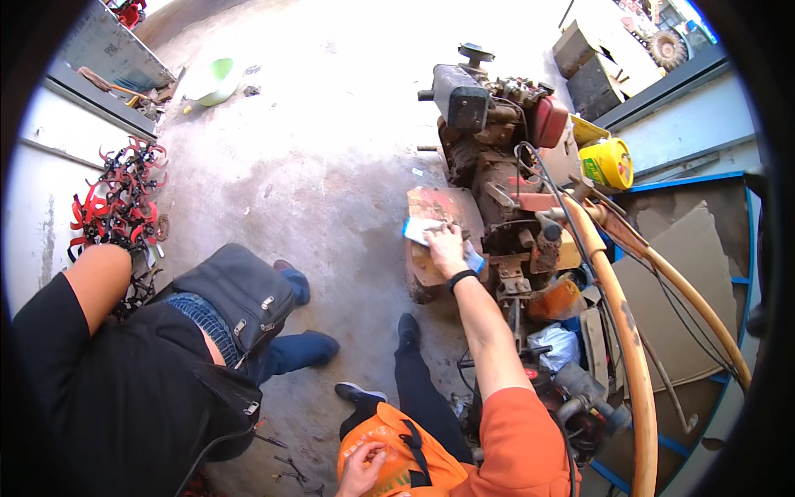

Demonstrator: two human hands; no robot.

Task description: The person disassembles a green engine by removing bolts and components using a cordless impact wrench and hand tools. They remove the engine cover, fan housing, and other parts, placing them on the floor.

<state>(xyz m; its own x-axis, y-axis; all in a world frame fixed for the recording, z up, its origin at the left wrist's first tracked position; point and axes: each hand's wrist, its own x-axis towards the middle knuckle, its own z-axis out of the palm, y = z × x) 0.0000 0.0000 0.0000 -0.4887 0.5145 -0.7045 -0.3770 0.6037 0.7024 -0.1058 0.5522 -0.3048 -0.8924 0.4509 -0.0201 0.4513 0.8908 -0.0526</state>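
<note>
My right hand point(447, 248) reaches out to a dirty, rust-stained fender point(443, 203) on the left side of a walking tractor point(497, 166). Its fingers are closed on a white sheet with blue edges point(421, 229), possibly a cloth or a flat packet; part of it sticks out past the hand on either side. A dark band circles that wrist. Close to my body, my left hand point(362, 470) hangs in front of my orange apron point(397, 439), fingers loosely bent and apart, with nothing visible in them.
Two long tan handlebars point(623, 331) run back along my right. A person in black with a grey bag point(240, 290) bends close on my left. Red and black metal parts point(116, 199) are heaped by the left wall. A yellow bucket point(609, 163) and cardboard point(679, 290) are at right.
</note>
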